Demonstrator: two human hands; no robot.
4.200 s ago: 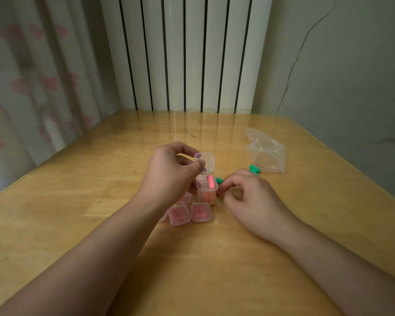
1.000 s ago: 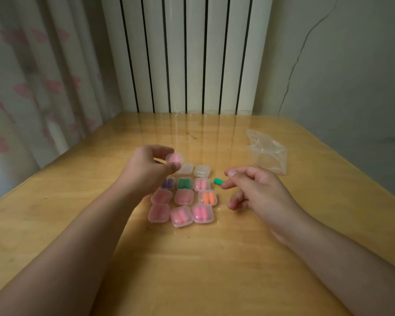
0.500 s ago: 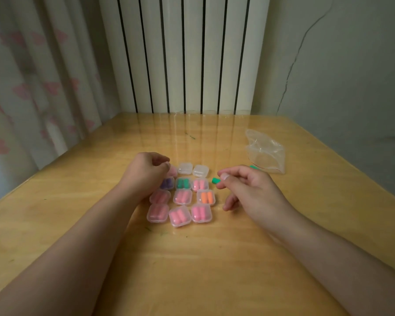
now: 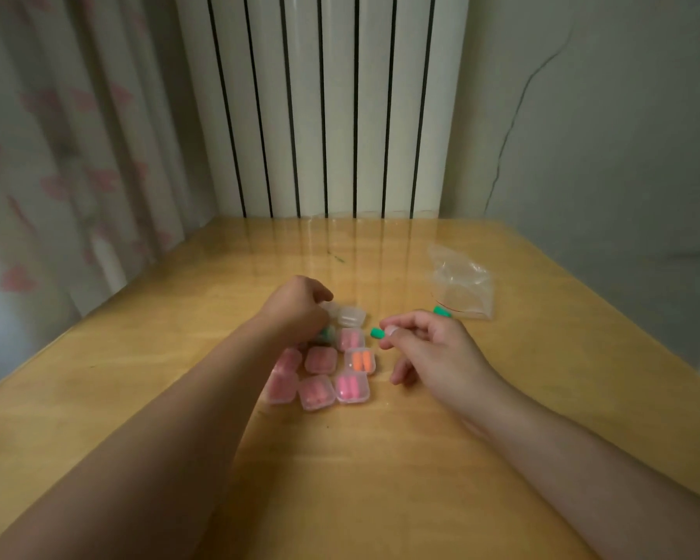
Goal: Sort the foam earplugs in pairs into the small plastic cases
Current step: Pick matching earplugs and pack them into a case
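Several small clear cases lie shut in a grid on the wooden table (image 4: 380, 458); most hold pink earplugs (image 4: 353, 387), and one holds an orange pair (image 4: 360, 360). An empty clear case (image 4: 351, 316) sits at the back of the grid. My left hand (image 4: 296, 311) hovers over the grid's back left with its fingers curled down against another clear case (image 4: 331, 307). Its grip is hidden, and it covers the cases beneath it. My right hand (image 4: 429, 349) pinches a green earplug (image 4: 376, 333) just right of the grid. A second green earplug (image 4: 442, 312) lies by the bag.
A crumpled clear plastic bag (image 4: 461, 284) lies at the back right of the table. A white radiator (image 4: 324, 103) stands behind the table, a curtain (image 4: 57, 155) hangs to the left and a cracked wall (image 4: 603, 135) is on the right.
My left hand set the pink-filled case down at the grid's back left and shifted right to the clear cases. My right hand keeps the green earplug pinched in about the same place.
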